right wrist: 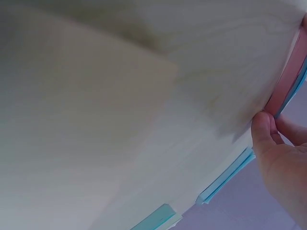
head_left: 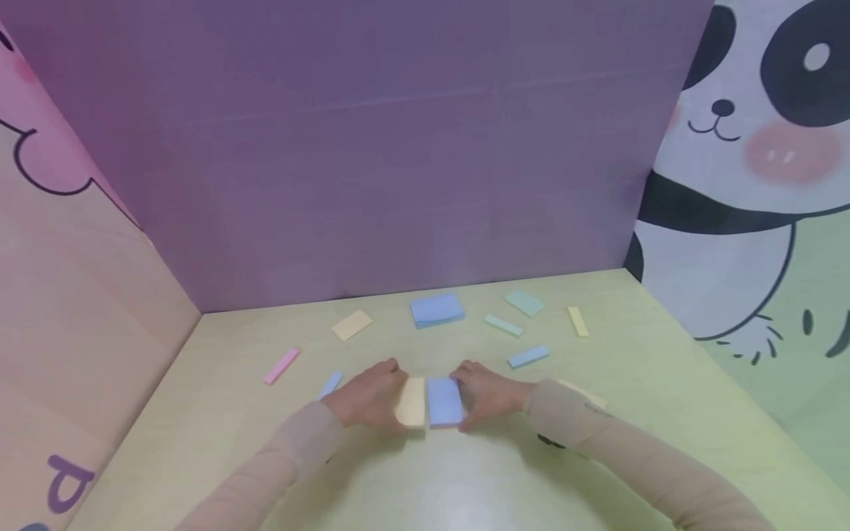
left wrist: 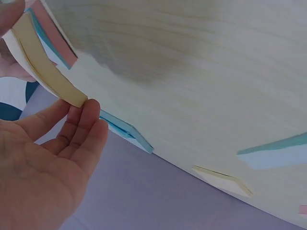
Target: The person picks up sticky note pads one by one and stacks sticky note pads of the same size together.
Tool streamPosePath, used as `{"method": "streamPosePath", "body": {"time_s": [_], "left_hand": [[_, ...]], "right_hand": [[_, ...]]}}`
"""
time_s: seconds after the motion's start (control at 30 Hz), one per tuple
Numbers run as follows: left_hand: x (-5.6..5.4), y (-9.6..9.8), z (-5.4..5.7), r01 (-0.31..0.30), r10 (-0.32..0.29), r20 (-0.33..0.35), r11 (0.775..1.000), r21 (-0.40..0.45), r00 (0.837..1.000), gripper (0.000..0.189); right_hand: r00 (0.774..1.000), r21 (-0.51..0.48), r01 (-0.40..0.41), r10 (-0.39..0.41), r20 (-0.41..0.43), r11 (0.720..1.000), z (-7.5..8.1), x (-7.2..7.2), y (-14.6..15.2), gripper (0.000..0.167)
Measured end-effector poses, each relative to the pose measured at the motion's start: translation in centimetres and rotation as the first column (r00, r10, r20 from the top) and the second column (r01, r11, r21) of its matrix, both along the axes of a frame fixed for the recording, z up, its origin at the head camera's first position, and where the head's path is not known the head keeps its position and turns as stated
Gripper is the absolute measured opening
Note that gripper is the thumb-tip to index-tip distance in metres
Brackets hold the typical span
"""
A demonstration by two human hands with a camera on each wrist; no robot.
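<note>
Near the middle of the table in the head view, my left hand (head_left: 372,394) grips a pale yellow sticky note pad (head_left: 413,404) by its outer side. Thumb and fingertips hold that pad at opposite ends in the left wrist view, and it bows slightly. Just right of it, my right hand (head_left: 491,394) grips a blue sticky note pad (head_left: 444,402), with a narrow gap between the two pads. A pink layer (right wrist: 288,74) lies against the blue one in the right wrist view, the fingertips at its end.
A blue pad stack (head_left: 436,310) lies at the back, between an orange pad (head_left: 352,324) and a green pad (head_left: 524,302). Narrow pads surround the hands: pink (head_left: 282,366), green (head_left: 503,326), yellow (head_left: 578,322) and blue (head_left: 528,357). Behind the table rises a purple panel (head_left: 398,162).
</note>
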State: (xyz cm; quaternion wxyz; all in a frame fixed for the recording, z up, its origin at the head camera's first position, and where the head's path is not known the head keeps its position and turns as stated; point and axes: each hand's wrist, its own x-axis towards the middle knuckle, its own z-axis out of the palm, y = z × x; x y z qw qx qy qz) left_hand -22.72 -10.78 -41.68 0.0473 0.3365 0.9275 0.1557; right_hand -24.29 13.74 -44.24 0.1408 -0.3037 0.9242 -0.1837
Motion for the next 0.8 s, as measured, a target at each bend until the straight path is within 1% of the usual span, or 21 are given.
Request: {"method": "streamPosePath", "body": {"time_s": [0.2,0.43,0.63,0.8], "left_hand": [[-0.1,1.2,0.3,0.004,-0.004,0.011,1.0,-0.03,1.0,0.068],[-0.5,2.5,0.3,0.007,-0.007,0.005,0.999,-0.052,1.0,0.061],[-0.9,3.3,0.2,-0.007,0.011,0.051,0.998,-0.068,0.999,0.063],[-1.0,4.1,0.1,-0.005,0.009,0.058,0.997,-0.077,0.998,0.064]], "right_hand": [[1.0,-0.018,-0.004,0.004,0.014,1.0,0.1,0.0,0.0,0.081],[1.0,-0.014,0.008,-0.008,0.03,1.0,0.1,0.0,0.1,0.081],[1.0,-0.014,0.01,-0.009,0.026,1.0,0.0,-0.1,0.0,0.083],[0.999,-0.003,0.022,-0.022,0.03,1.0,0.2,0.0,0.0,0.085]]}}
